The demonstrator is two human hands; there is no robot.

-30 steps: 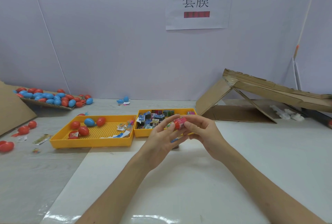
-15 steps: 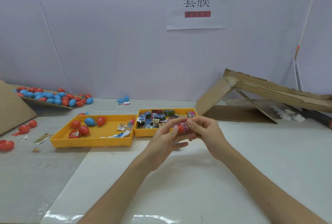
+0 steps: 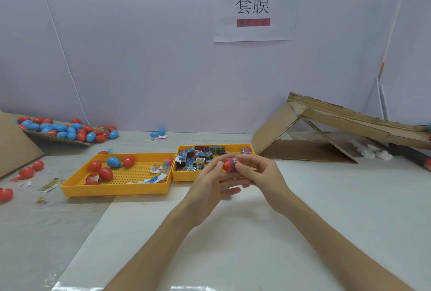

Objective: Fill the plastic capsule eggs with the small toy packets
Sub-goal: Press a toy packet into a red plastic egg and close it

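Observation:
Both hands meet above the table's middle, just in front of the packet tray. A red capsule egg half (image 3: 227, 165) with a pink toy packet (image 3: 234, 160) poking out of its top is pinched between them. My left hand (image 3: 211, 184) holds the egg from the left with thumb and fingers. My right hand (image 3: 258, 172) grips it from the right, fingertips on the packet. A small yellow tray (image 3: 186, 176) behind the hands holds several small toy packets (image 3: 198, 157). The larger yellow tray (image 3: 116, 189) to the left holds red and blue eggs (image 3: 109, 165).
A cardboard sheet (image 3: 58, 140) at the back left carries several red and blue eggs. Loose red eggs (image 3: 28, 171) and wrappers lie at the left. A folded cardboard ramp (image 3: 338, 122) stands at the back right. A white mat (image 3: 303, 232) covers the near table.
The hands have stayed together over the tray's front edge and turned the egg slightly. The packet now sits on top of the red half.

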